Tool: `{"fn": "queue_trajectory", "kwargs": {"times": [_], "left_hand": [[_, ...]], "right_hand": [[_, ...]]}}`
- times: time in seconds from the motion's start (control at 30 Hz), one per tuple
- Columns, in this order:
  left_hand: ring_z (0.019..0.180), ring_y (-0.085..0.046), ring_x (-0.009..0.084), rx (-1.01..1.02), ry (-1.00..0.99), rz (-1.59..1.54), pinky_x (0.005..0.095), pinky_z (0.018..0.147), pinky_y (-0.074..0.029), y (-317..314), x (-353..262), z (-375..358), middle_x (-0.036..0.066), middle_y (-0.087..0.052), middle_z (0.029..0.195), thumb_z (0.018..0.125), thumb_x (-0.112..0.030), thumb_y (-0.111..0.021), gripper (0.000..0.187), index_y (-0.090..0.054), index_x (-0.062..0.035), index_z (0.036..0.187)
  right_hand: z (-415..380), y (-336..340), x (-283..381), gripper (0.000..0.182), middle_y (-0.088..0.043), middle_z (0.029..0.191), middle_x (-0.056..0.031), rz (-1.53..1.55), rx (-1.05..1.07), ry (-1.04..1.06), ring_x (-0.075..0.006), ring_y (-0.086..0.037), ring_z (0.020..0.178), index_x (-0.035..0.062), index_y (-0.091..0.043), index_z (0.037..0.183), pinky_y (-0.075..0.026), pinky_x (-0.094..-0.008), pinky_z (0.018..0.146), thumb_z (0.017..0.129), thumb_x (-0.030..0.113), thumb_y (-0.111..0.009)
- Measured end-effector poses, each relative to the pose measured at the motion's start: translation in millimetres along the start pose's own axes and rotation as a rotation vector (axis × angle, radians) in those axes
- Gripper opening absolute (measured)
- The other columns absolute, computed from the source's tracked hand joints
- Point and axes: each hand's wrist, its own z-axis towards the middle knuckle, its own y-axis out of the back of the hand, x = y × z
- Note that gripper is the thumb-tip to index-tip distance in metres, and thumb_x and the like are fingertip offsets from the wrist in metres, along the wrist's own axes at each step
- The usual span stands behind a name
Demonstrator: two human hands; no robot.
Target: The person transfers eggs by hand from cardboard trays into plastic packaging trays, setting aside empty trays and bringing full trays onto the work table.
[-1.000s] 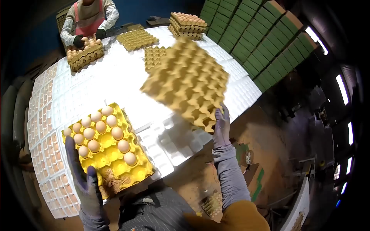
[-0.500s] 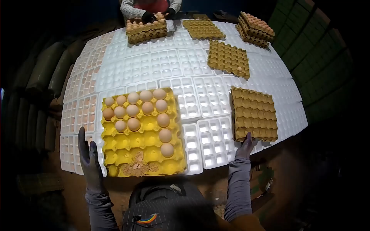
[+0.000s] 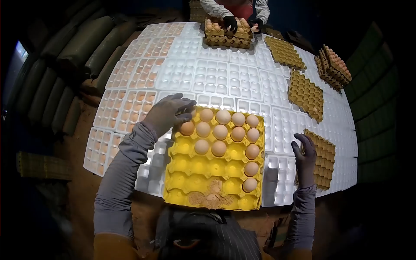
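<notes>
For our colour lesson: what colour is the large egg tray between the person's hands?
Yellow, clearest in the head view.

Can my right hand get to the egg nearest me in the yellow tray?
Likely yes: your right hand looks open, to the right of the yellow tray, and nothing visible blocks the way to that egg.

No readable text, no legible labels or brands, no clear numbers or signs

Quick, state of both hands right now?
Left hand: fingers curled over the yellow tray's far left corner; grip cannot be told.
Right hand: open, nothing visible in it, by a brown tray.
</notes>
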Motion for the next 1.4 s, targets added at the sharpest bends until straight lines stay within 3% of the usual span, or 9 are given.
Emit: {"fn": "queue_trajectory", "kwargs": {"times": [0.17, 0.33, 0.57, 0.73, 0.8, 0.93, 1.07, 1.2, 1.4], "left_hand": [[0.109, -0.067, 0.0233, 0.236, 0.033, 0.006, 0.0354, 0.098, -0.052, -10, 16, 17, 0.009, -0.071, 0.116, 0.092, -0.02, -0.071, 0.037, -0.066, -0.0084, 0.127], [0.104, -0.067, 0.019, -0.237, 0.29, -1.3, 0.035, 0.096, -0.055, -6, 28, -6, 0.007, -0.065, 0.11, 0.101, -0.026, -0.058, 0.032, -0.063, -0.0022, 0.122], [0.106, -0.065, 0.0311, 0.064, 0.018, 0.015, 0.0383, 0.091, -0.055, -20, 11, -30, 0.018, -0.06, 0.12, 0.085, -0.035, -0.08, 0.053, -0.064, -0.0032, 0.125], [0.099, -0.065, 0.0171, 0.195, 0.451, -1.063, 0.03, 0.087, -0.055, 8, 8, -28, 0.009, -0.063, 0.115, 0.095, -0.018, -0.062, 0.032, -0.061, 0.0011, 0.122], [0.103, -0.064, 0.0175, 0.04, -0.029, -0.676, 0.0305, 0.092, -0.054, -10, 5, -19, 0.01, -0.059, 0.123, 0.095, -0.012, -0.059, 0.03, -0.062, -0.001, 0.123], [0.119, -0.059, 0.0359, 0.13, -0.012, 0.291, 0.0436, 0.099, -0.052, -28, -45, -15, 0.017, -0.048, 0.144, 0.089, -0.026, -0.073, 0.036, -0.068, -0.0091, 0.12], [0.119, -0.058, 0.0369, 0.326, 0.098, 0.469, 0.0443, 0.098, -0.052, -23, -64, -1, 0.02, -0.047, 0.145, 0.087, -0.03, -0.075, 0.04, -0.069, -0.0096, 0.121], [0.105, -0.064, 0.0196, -0.075, 0.161, -0.743, 0.0333, 0.089, -0.055, -22, -9, -53, 0.01, -0.061, 0.128, 0.096, -0.051, -0.063, 0.063, -0.061, 0.0029, 0.128], [0.091, -0.062, 0.0192, -0.013, 0.519, -1.635, 0.0309, 0.073, -0.055, -32, -13, -136, 0.01, -0.06, 0.121, 0.093, -0.074, -0.043, 0.079, -0.052, -0.0055, 0.132]], "right_hand": [[86, -95, 141, 0.022, -0.069, 0.101, -0.0106, 0.095, 0.426, 0.489, -0.0311, -0.063, 0.099, 0.0092, -0.07, 0.106, -0.047, -0.0413, 0.093, 0.089, 0.022, -0.064], [109, -153, 166, 0.017, -0.069, 0.097, -0.0136, -0.063, 0.667, 0.641, -0.0328, -0.064, 0.1, 0.0098, -0.067, 0.098, -0.048, -0.0431, 0.093, 0.088, 0.023, -0.063], [141, -115, 161, 0.032, -0.064, 0.113, -0.0065, 1.281, 0.835, -0.511, -0.0146, -0.065, 0.092, 0.002, -0.061, 0.122, -0.054, -0.027, 0.085, 0.1, 0.025, -0.056], [133, -109, 163, 0.037, -0.071, 0.092, -0.01, -0.276, 0.751, 0.521, -0.0262, -0.07, 0.092, 0.0078, -0.068, 0.109, -0.055, -0.039, 0.078, 0.087, 0.036, -0.072], [130, -116, 163, 0.034, -0.071, 0.095, -0.0122, -0.486, 0.9, 0.555, -0.0312, -0.069, 0.095, 0.0088, -0.069, 0.108, -0.056, -0.0418, 0.08, 0.085, 0.034, -0.071], [144, -117, 173, 0.037, -0.072, 0.105, -0.014, -0.58, 0.998, 0.481, -0.0313, -0.07, 0.102, 0.0085, -0.075, 0.102, -0.056, -0.0407, 0.085, 0.086, 0.04, -0.068], [144, -123, 153, 0.041, -0.074, 0.099, -0.015, -0.475, 0.922, 0.649, -0.0334, -0.07, 0.099, 0.0064, -0.075, 0.099, -0.056, -0.0414, 0.084, 0.085, 0.044, -0.068], [154, -119, 127, 0.039, -0.075, 0.097, -0.012, -0.263, 0.922, 0.535, -0.0302, -0.071, 0.096, 0.0042, -0.075, 0.104, -0.055, -0.0396, 0.082, 0.088, 0.038, -0.065], [140, -89, 100, 0.037, -0.06, 0.132, -0.0115, 1.495, 1.204, -0.48, -0.018, -0.064, 0.109, 0.0028, -0.063, 0.13, -0.059, -0.0286, 0.083, 0.095, 0.011, -0.059]]}}
